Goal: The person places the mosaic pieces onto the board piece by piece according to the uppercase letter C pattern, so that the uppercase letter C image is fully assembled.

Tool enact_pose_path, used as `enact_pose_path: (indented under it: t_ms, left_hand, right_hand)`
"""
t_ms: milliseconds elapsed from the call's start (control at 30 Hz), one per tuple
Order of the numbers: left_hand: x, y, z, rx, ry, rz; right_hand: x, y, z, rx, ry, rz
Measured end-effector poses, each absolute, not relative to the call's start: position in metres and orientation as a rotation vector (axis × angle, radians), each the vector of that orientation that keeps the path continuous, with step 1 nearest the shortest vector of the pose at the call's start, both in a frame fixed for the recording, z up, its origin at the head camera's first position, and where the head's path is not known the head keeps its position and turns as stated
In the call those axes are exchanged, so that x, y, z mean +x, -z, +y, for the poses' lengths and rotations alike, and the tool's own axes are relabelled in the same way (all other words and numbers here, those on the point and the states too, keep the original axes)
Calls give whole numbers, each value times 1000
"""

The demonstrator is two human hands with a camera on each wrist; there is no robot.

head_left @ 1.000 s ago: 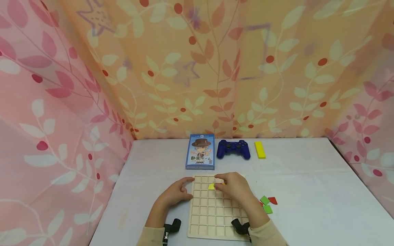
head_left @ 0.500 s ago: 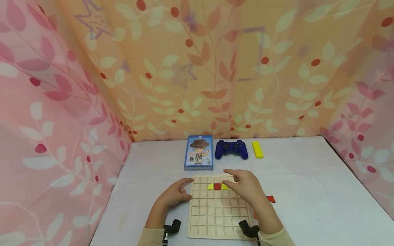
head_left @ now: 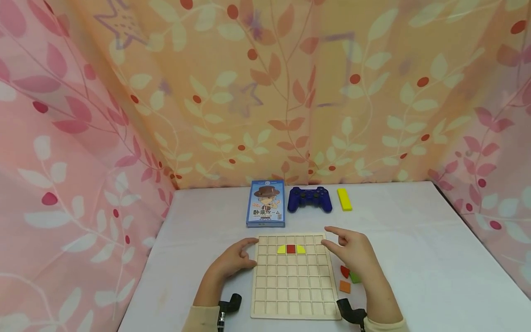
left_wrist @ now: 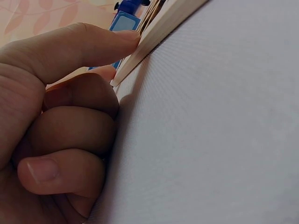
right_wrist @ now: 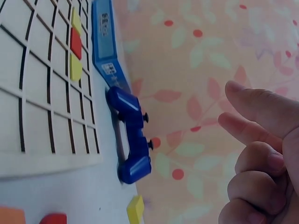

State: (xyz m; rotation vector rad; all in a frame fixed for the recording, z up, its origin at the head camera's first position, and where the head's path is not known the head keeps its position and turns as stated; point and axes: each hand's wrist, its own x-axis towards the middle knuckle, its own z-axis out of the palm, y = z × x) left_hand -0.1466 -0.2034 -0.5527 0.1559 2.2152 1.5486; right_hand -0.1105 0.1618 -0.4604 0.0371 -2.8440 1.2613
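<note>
A pale wooden grid board (head_left: 293,282) lies flat on the white table. In its second row from the back, a red square tile (head_left: 291,249) sits between two yellow quarter-round tiles, one on the left (head_left: 281,249) and one on the right (head_left: 301,249). My left hand (head_left: 233,258) rests at the board's left side, index fingertip and thumb touching the edge, other fingers curled under. My right hand (head_left: 352,251) hovers by the board's back right corner, thumb and index apart with nothing between them. Beneath it lie a red tile (head_left: 345,271), a partly hidden green tile (head_left: 354,277) and an orange tile (head_left: 345,287).
Behind the board stand a blue game box (head_left: 266,205), a dark blue game controller (head_left: 309,199) and a yellow bar (head_left: 344,199). Leaf-patterned curtains (head_left: 232,115) close off the back and sides of the table.
My right hand has let go of the right yellow tile and drawn back to the right, off the board, uncovering the row of tiles. The left hand stays at the board's edge.
</note>
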Motion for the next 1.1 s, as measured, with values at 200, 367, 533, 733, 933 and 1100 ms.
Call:
enact_pose_path:
  t_ms: [200,367,533,733,933,1100]
  left_hand:
    - [-148,551,-204,189,-1545,2227]
    - [-149,552,-204,209,-1550,2230]
    - [-150,551,-204,213,-1556,2225]
    - [-149,552,-204,215,-1561,2216]
    - [-148,552,-204,210,-1561,2220]
    - [-147,553,-204,201,-1566,2216]
  right_hand:
    - [-104,457,173,-74,-1260,-2870]
    - [-100,462,184,-109,-1242,-2870]
    - [-95,471,198,-150,-1209,-2892]
    - [-87,485,211,-192,-1122,-2940]
    - [-74,506,222,-208,-1038,-2964]
    - [-71,521,225,-286,-1031,-3010]
